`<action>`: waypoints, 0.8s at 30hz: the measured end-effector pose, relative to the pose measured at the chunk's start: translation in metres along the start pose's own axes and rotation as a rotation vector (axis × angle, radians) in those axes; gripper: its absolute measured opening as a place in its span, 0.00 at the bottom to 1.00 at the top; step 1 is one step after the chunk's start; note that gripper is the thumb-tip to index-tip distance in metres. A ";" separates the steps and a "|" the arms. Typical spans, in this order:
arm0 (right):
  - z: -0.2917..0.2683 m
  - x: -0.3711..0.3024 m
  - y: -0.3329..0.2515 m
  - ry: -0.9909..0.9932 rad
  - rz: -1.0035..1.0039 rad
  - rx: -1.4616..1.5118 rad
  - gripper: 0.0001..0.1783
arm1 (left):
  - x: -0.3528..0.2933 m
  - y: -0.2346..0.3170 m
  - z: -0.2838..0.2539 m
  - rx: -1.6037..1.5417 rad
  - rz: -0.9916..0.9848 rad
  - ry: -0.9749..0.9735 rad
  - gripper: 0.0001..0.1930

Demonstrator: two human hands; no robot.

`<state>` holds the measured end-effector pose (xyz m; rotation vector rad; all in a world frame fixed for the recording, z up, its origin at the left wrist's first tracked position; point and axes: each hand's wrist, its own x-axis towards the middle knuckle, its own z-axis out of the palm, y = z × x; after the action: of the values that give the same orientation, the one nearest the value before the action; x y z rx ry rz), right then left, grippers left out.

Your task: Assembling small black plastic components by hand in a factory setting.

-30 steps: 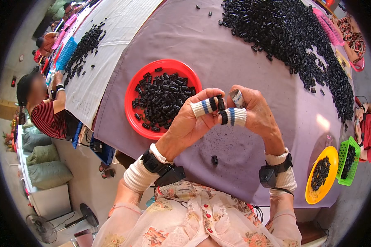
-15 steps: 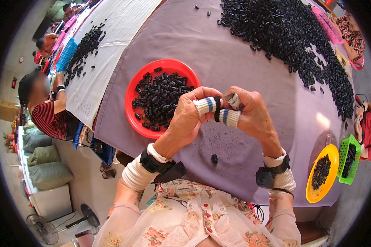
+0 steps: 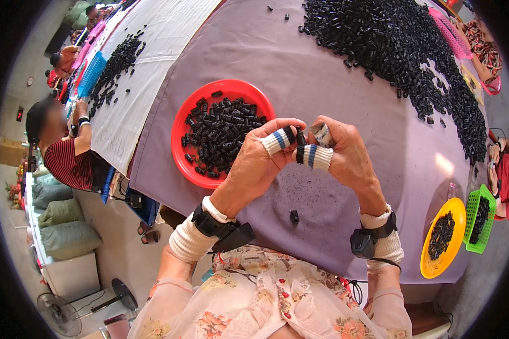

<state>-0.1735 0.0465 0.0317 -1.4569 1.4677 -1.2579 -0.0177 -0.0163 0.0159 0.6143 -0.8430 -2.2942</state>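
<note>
Over the table in front of me, my left hand (image 3: 251, 161) and my right hand (image 3: 349, 155) meet with thumbs and fingers pinched round a small black cylindrical part (image 3: 301, 138). Striped white knit sleeves cover both thumbs, and greyish tape wraps a right-hand finger. Part of the piece is hidden by the fingertips. Just left of my left hand sits a red round plate (image 3: 179, 152) heaped with similar black parts (image 3: 218, 135). A single loose black part (image 3: 294, 216) lies on the cloth below my hands.
A large pile of black parts (image 3: 373, 39) covers the far right of the purple cloth (image 3: 237, 45). At right are a yellow plate (image 3: 459, 226) and a green basket (image 3: 485, 243), both holding black bits. Another person (image 3: 68, 147) works at the left table, near a blue basket (image 3: 91, 74).
My thumbs have shifted apart slightly, and the black part between them now shows more. The left thumb has tilted upward. The plates and piles look the same.
</note>
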 end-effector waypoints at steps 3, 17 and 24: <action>-0.002 0.002 0.000 -0.035 -0.009 0.001 0.15 | 0.000 -0.001 -0.005 -0.065 -0.012 -0.038 0.12; -0.006 0.009 -0.001 -0.206 0.038 -0.065 0.23 | -0.003 0.000 -0.001 -0.075 -0.057 -0.045 0.12; -0.005 0.007 0.007 -0.210 0.056 0.003 0.23 | -0.002 -0.001 -0.001 -0.079 -0.059 -0.050 0.11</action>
<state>-0.1809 0.0395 0.0277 -1.4870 1.3562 -1.0387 -0.0165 -0.0149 0.0150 0.5562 -0.7628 -2.3929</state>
